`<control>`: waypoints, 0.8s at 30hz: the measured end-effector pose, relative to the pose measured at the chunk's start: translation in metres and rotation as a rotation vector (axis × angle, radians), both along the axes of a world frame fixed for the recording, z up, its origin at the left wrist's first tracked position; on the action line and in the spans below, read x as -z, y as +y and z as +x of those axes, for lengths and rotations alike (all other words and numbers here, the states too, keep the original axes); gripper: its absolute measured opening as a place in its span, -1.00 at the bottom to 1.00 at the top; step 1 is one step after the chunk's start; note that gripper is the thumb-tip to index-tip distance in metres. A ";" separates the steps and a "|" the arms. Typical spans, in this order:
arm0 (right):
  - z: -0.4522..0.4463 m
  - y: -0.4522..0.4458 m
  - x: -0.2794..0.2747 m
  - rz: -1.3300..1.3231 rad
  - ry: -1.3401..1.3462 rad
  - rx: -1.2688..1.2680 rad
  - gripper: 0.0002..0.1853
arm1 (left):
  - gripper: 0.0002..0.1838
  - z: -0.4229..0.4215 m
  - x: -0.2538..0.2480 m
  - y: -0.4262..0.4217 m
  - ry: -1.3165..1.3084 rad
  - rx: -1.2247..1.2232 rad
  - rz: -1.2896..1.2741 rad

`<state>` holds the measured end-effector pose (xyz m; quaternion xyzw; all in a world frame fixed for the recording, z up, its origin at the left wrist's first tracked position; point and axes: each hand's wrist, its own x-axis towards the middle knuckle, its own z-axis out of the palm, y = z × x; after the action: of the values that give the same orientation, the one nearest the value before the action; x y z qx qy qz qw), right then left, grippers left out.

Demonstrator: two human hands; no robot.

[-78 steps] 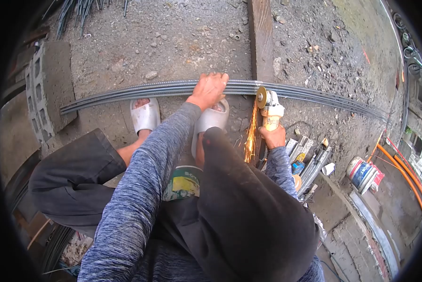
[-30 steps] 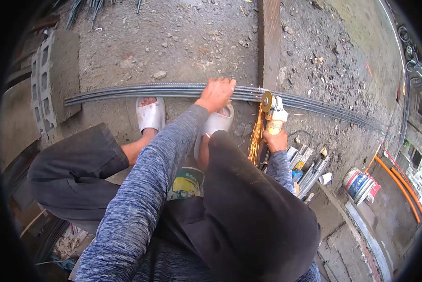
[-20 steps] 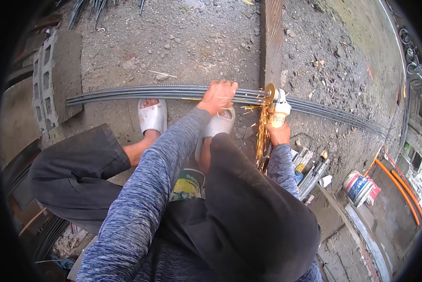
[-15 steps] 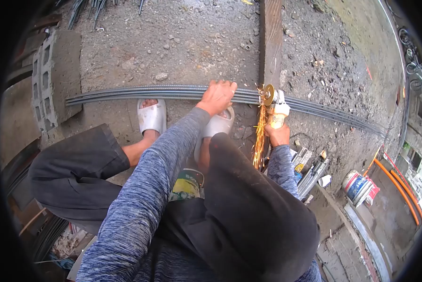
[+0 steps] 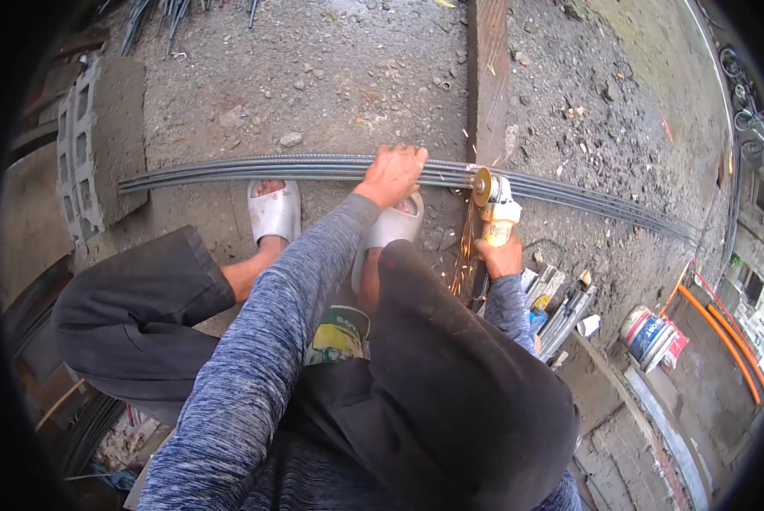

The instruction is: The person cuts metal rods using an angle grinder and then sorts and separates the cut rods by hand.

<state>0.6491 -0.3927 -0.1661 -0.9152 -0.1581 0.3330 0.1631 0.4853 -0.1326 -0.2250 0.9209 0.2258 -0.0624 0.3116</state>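
Observation:
A bundle of steel rebar runs across the view, its middle over a wooden beam. My left hand is wrapped over the bars, left of the beam. In my right hand is an angle grinder, held by its yellow body. The grinder's cutting disc is at the near side of the bars, by the beam. Whether the disc touches the steel I cannot tell. Orange sparks fall below it, toward my leg.
A hollow concrete block stands by the left bar ends. My sandalled feet are just below the bars. Metal profiles lie beside my right forearm, with a paint bucket and orange pipes farther right. Another bucket sits between my legs.
My right hand has drawn the grinder slightly down, toward me. The spark stream has become thinner and shorter. My left hand stays on the bars.

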 end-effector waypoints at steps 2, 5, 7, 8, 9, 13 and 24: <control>-0.002 -0.009 0.004 -0.029 -0.005 0.002 -0.49 | -0.46 0.001 0.000 0.000 0.035 0.008 -0.010; -0.010 -0.004 -0.006 0.007 -0.027 0.018 -0.48 | -0.45 0.002 -0.002 0.000 0.062 0.013 -0.009; -0.009 -0.003 0.000 0.033 -0.036 0.023 -0.48 | -0.46 0.002 -0.002 0.002 0.054 0.009 -0.020; -0.007 -0.004 0.002 0.006 -0.026 0.025 -0.49 | -0.46 0.001 -0.002 0.001 0.052 0.009 -0.028; -0.007 0.000 -0.001 -0.020 -0.016 0.029 -0.49 | -0.46 0.000 -0.003 0.000 0.053 0.010 -0.034; -0.002 0.004 0.007 0.002 -0.048 0.007 -0.50 | -0.46 0.001 -0.006 0.002 0.052 0.012 -0.045; 0.016 0.032 0.011 0.001 0.053 0.060 -0.51 | -0.45 0.000 -0.002 0.000 0.039 0.004 -0.025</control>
<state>0.6652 -0.3608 -0.1768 -0.9102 -0.1263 0.3521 0.1778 0.4855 -0.1327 -0.2227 0.9160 0.2290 -0.0837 0.3185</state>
